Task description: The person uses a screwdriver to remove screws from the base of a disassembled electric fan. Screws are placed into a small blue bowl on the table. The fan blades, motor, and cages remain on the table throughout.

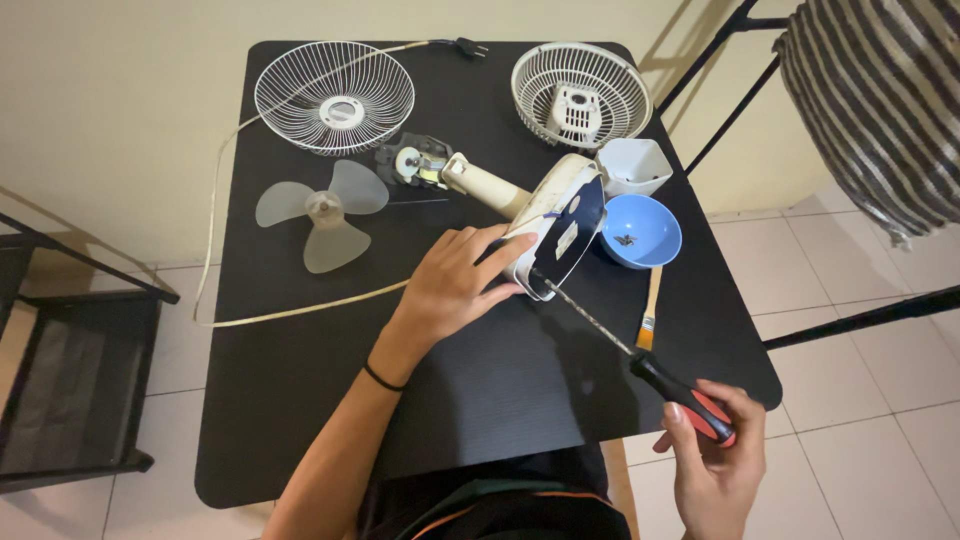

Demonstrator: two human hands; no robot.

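The right hand (pixel 715 455) has its fingers curled around the red-and-black handle of a long steel-shafted screwdriver (pixel 690 400), thumb laid along the grip, and the shaft runs up and to the left until its tip meets the lower edge of the cream plastic fan base with its dark underside plate (pixel 560 235). The left hand (pixel 455 285) lies flat against that base from the left, fingers stretched out and slightly spread, pressing it so that the underside tilts towards the screwdriver; a thin black band sits at its wrist. The base rests near the middle of the matte black rectangular table (pixel 300 400), joined by a cream neck to the bare fan motor with copper windings (pixel 412 162) behind it. For the screw to turn cleanly, I judge that the shaft should stay in line with the screw and the left palm should keep the base from rolling, since a slanted tip is likely to slip out of the head. Just right of the base sits a round blue plastic bowl (pixel 640 230) with small dark pieces in it, a white square plastic cup (pixel 634 165) behind it, and a small wooden-handled brush (pixel 649 310) lying under the shaft. Farther back lie a translucent three-blade fan propeller (pixel 320 210), a white wire front grille (pixel 334 97), a white rear grille (pixel 580 95), and a pale power cord (pixel 215 240) trailing over the left edge.
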